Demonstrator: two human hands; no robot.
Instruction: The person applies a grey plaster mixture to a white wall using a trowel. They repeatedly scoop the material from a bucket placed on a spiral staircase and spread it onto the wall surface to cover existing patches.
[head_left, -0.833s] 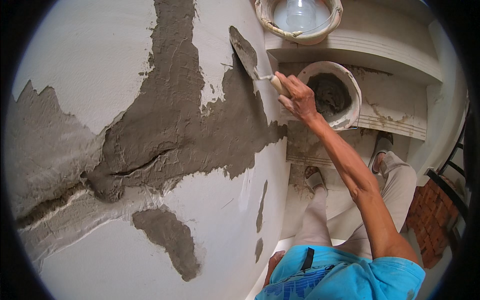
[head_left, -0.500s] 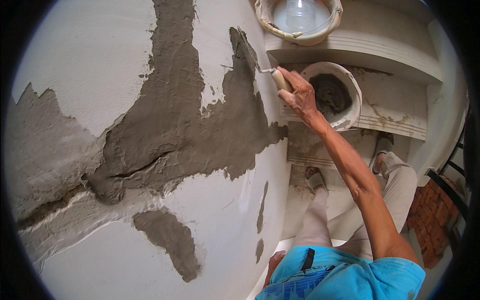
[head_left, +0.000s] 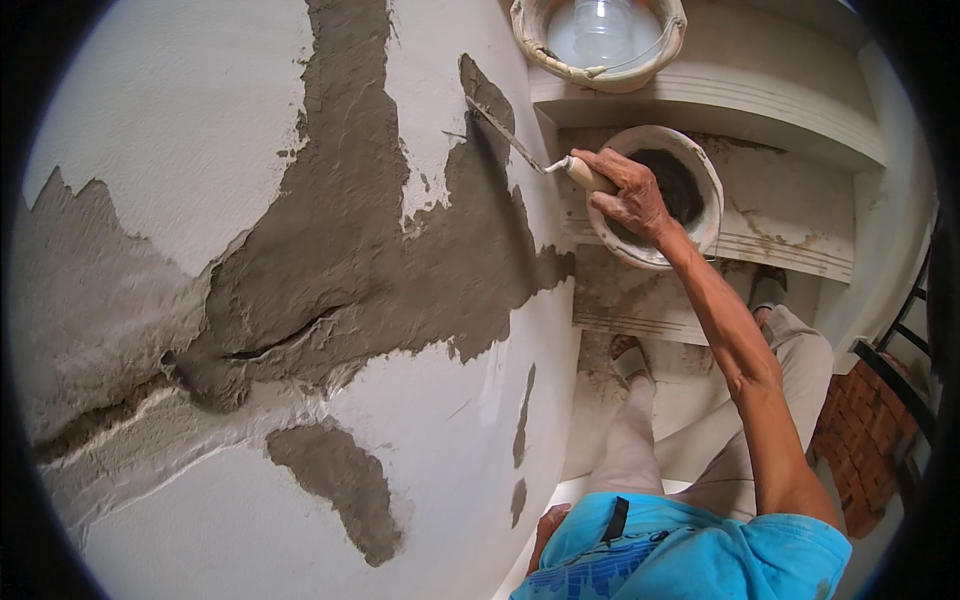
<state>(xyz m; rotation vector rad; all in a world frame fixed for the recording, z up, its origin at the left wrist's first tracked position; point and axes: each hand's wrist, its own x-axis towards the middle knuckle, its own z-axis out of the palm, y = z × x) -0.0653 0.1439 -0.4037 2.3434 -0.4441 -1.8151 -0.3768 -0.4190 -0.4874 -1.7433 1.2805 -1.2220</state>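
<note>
Right hand (head_left: 632, 195), clenched round trowel (head_left: 582, 174), shifted right across bucket's left rim (head_left: 614, 247) — plaster's upper tip (head_left: 484, 82) more exposed (left hand (head_left: 551, 521): cannot tell).

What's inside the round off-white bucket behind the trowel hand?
Dark grey mortar shows in the round off-white bucket; the right hand, holding a pale-handled metal trowel, hides part of the inside.

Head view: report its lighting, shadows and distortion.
In the head view, the corners go black and the upper step bows in a curve; also in the head view, a soft dark shadow falls on the grey mortar below the trowel, the white wall shows no harsh glare, and the right hand looks fairly sharp.
</note>
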